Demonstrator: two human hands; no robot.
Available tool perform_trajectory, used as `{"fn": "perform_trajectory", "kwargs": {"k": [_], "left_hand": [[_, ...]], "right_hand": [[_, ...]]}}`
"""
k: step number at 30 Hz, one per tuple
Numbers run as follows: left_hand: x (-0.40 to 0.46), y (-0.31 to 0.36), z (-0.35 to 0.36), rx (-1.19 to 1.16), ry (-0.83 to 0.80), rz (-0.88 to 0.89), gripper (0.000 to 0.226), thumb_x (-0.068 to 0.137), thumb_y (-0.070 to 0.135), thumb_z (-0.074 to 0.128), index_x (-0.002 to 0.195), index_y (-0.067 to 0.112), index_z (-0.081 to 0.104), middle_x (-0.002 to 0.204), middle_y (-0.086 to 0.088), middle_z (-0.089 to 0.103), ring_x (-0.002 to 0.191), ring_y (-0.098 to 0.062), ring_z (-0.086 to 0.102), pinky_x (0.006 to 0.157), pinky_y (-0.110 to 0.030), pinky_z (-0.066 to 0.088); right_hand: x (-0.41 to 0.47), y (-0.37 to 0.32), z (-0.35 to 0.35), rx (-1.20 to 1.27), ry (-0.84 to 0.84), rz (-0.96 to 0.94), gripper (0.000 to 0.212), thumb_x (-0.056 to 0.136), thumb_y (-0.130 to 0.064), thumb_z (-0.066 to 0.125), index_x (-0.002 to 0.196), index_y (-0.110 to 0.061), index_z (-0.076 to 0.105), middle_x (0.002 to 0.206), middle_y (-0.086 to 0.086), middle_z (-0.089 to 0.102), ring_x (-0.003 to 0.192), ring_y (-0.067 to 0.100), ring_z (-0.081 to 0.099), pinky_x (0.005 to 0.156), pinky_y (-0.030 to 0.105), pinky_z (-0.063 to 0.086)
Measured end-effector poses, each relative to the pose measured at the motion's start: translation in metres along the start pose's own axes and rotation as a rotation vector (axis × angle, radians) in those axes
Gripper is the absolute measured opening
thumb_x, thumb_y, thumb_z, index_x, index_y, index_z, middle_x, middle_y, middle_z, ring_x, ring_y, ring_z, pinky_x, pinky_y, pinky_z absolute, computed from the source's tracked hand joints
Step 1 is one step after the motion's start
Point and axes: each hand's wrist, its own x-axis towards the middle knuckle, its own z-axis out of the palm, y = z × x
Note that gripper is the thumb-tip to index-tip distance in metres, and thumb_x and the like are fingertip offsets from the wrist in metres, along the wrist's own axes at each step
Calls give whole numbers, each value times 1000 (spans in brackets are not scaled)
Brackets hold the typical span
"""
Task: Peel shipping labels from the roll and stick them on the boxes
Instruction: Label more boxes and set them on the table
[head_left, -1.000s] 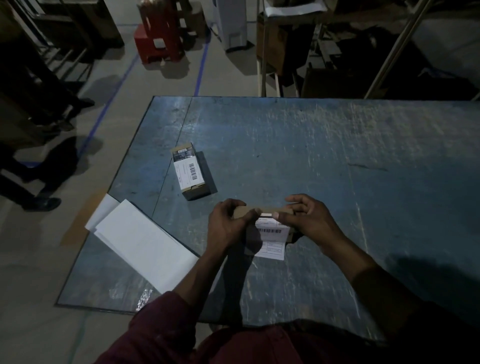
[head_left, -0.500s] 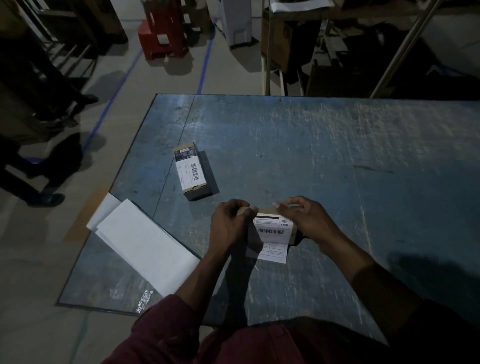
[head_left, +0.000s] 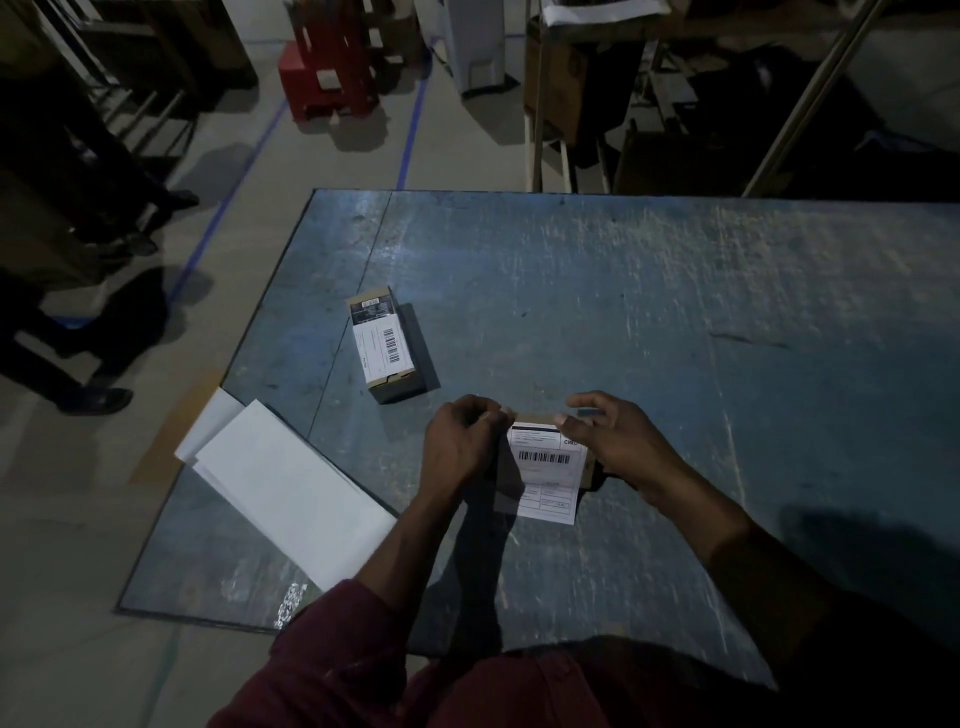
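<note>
Head view: left hand (head_left: 460, 441) pinches the label (head_left: 545, 470) corner, right hand (head_left: 605, 441) steadies the box (head_left: 586, 470) beneath with loosely spread fingers; uneven pressing could wrinkle the overhanging label.

Dim warehouse: scuffed packing table (head_left: 675, 312), blue floor lines (head_left: 410, 130), racking (head_left: 810, 93).

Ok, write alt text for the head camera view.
Two hands, left and right, smooth a white shipping label onto a small cardboard box on a scuffed blue table. A second labelled box lies farther back, and white backing sheets overhang the table's left edge.
</note>
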Motion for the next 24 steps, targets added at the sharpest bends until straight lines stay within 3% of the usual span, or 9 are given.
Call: {"fn": "perform_trajectory", "kwargs": {"k": [3, 5, 8, 11, 13, 14, 17, 18, 24], "left_hand": [[2, 0, 1, 2, -3, -13, 16, 96, 32, 68, 91, 19, 75, 82, 3, 78, 79, -12, 75, 79, -39, 64], [1, 0, 1, 7, -3, -19, 16, 98, 32, 67, 92, 18, 74, 82, 2, 78, 79, -12, 75, 76, -35, 61], [3, -1, 1, -9, -5, -28, 15, 98, 31, 66, 92, 19, 74, 83, 2, 78, 80, -14, 76, 80, -39, 64], [4, -2, 1, -5, 0, -27, 15, 97, 31, 67, 91, 20, 75, 82, 3, 78, 79, -14, 76, 80, -41, 64], [4, -2, 1, 0, 8, -18, 16, 97, 31, 67, 91, 20, 75, 82, 3, 78, 79, -13, 75, 80, -40, 64], [4, -2, 1, 1, 10, -13, 16, 98, 31, 67, 92, 20, 76, 83, 3, 78, 79, -13, 75, 80, -39, 64], [3, -4, 0, 36, 6, 27, 21, 105, 32, 59, 99, 19, 74, 88, 4, 76, 84, -9, 72, 79, -32, 59], [3, -5, -1, 61, 1, 53, 25, 107, 34, 55, 101, 18, 74, 90, 5, 76, 85, -9, 71, 78, -31, 58], [26, -3, -9, 205, -10, 77, 43, 110, 37, 47, 101, 9, 78, 97, -10, 78, 90, -24, 72, 82, -35, 56]], "right_hand": [[6, 3, -3, 52, 11, 21, 31, 89, -52, 68, 118, -41, 65, 128, -4, 69, 112, 24, 67, 95, 55, 58], [8, 3, -4, 65, 19, 35, 22, 91, -44, 61, 112, -45, 67, 126, -6, 68, 110, 26, 68, 93, 58, 59], [6, 1, -5, 62, 18, 18, 24, 87, -58, 56, 107, -50, 68, 121, -6, 70, 108, 28, 69, 92, 59, 59], [1, -2, -4, 49, -20, 32, 69, 64, -94, 62, 112, -44, 69, 119, -7, 71, 108, 23, 69, 91, 54, 60], [0, -2, -3, -4, -11, 14, 82, 57, -96, 67, 117, -40, 67, 120, -5, 71, 107, 22, 70, 89, 50, 61], [1, -1, -2, -13, -8, 4, 74, 62, -89, 71, 117, -39, 68, 118, -4, 72, 105, 22, 70, 88, 49, 61], [6, 1, -4, 27, 18, 22, 21, 87, -56, 69, 104, -43, 71, 109, -5, 75, 101, 26, 71, 87, 56, 62], [7, 3, -5, 39, 24, 15, 15, 89, -53, 65, 101, -45, 72, 107, -5, 75, 100, 27, 72, 87, 58, 62], [-6, 0, -11, 18, -72, -136, 38, 81, -77, 66, 104, -47, 71, 107, -16, 76, 106, 14, 71, 93, 56, 59]]}}
